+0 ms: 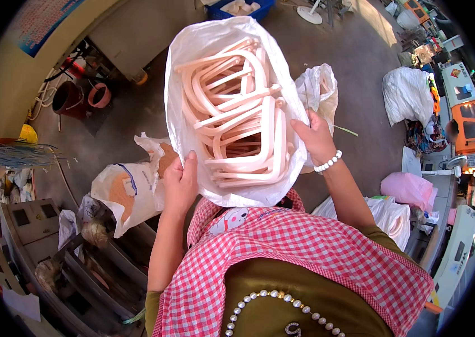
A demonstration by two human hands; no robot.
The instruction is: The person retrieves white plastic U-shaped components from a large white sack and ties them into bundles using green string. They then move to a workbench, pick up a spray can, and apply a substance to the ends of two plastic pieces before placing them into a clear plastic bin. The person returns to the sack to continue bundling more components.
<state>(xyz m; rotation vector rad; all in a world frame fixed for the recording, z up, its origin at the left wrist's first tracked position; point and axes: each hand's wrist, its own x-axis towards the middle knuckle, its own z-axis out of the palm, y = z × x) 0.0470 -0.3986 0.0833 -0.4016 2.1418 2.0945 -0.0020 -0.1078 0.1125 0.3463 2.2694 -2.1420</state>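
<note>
A large white woven sack (177, 84) stands with its mouth wide in front of me. Inside it lie many pale pink, bent plastic frames (232, 112), piled and overlapping. My left hand (181, 182) grips the sack's rim at the near left, thumb on top. On the right side of the rim, my right hand (316, 136) is closed on the sack too, with a white bead bracelet at the wrist. Neither hand touches the plastic pieces. The sack's lower part is hidden beneath its mouth.
A torn sack of tan granules (122, 194) stands at left, a smaller white bag (319, 90) beyond my right hand. Dark and pink buckets (99, 95) are at far left, a blue crate (240, 8) at the top. Orange and white machines (467, 123) line the right.
</note>
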